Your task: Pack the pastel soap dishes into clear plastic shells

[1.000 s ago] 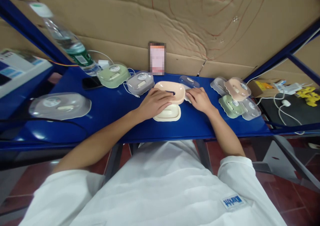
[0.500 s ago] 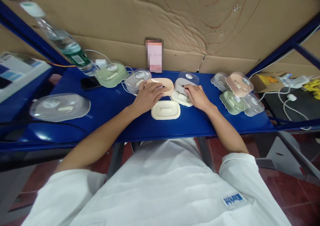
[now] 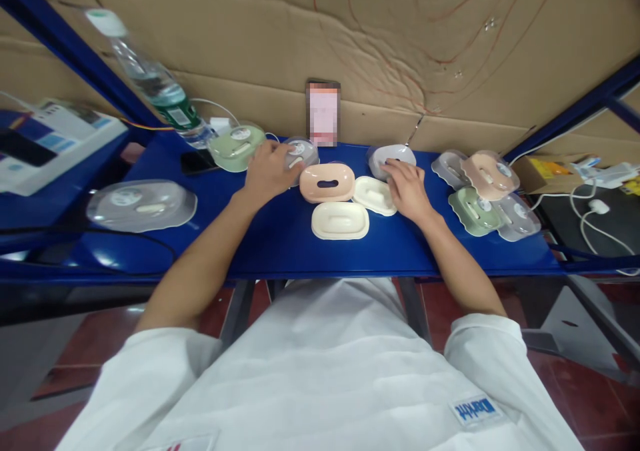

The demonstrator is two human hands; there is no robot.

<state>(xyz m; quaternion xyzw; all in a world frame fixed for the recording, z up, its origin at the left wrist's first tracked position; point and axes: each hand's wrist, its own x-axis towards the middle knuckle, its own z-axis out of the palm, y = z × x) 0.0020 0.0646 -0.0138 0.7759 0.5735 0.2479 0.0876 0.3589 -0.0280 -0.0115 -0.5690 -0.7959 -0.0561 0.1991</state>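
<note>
My left hand (image 3: 270,169) has its fingers apart and curved over a grey oval box under a clear cover (image 3: 306,150); whether it grips the box is hidden. A green box (image 3: 235,148) of the same kind sits just left of it. My right hand (image 3: 407,188) has its fingers bent over the front of a grey oval shell (image 3: 397,152). Between the hands lies a peach oval shell (image 3: 327,171) with a dark slot. One cream oval tray (image 3: 370,194) touches its right side, and another cream tray (image 3: 340,221) lies in front.
Several covered boxes, one peach (image 3: 487,174), cluster at the right. A grey covered box (image 3: 167,204) lies at the left. A water bottle (image 3: 173,104), a dark phone (image 3: 197,162) and a propped-up phone (image 3: 323,114) stand or lie at the back. Cables cross the left side.
My left hand has let go of the peach shell and moved left to the grey covered box. The grey shell at my right hand now sits farther back, clear of the cream tray.
</note>
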